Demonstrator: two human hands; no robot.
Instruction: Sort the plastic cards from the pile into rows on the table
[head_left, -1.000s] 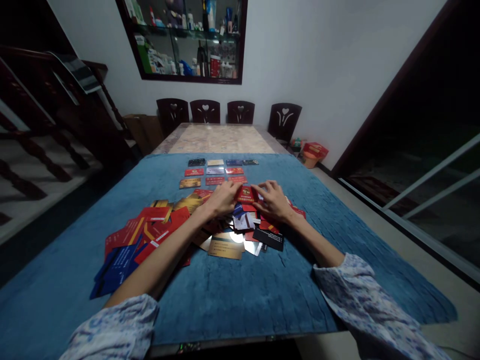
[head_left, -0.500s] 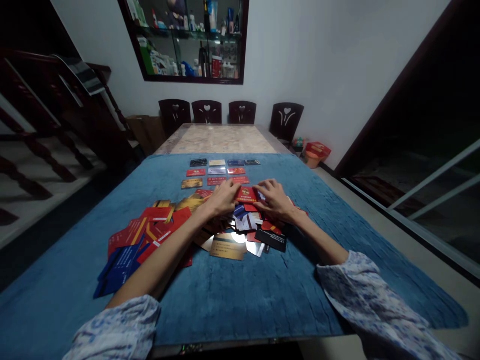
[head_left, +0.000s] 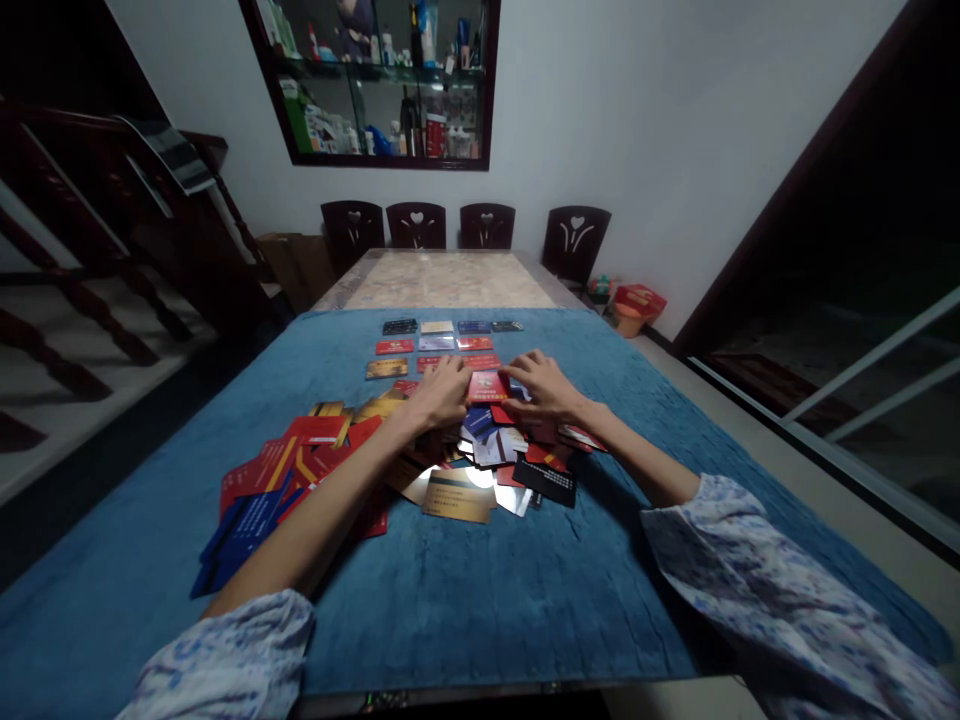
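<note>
Watching remotely, I note left hand (head_left: 444, 392) and right hand (head_left: 546, 388) gripping a red card (head_left: 487, 387) by opposite ends over the far side of the loose pile (head_left: 496, 447), tidy rows (head_left: 437, 344) beyond it, much, I judge, yet unplaced.

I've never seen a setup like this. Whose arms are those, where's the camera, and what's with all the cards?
No robot here: the left hand and right hand are a person's own, bare. The camera is worn on that person's head, looking forward and down. A blue cloth covers the near part of the table. On it lies a loose pile of cards, with rows of cards beyond. The hands hold a red card between them.
</note>
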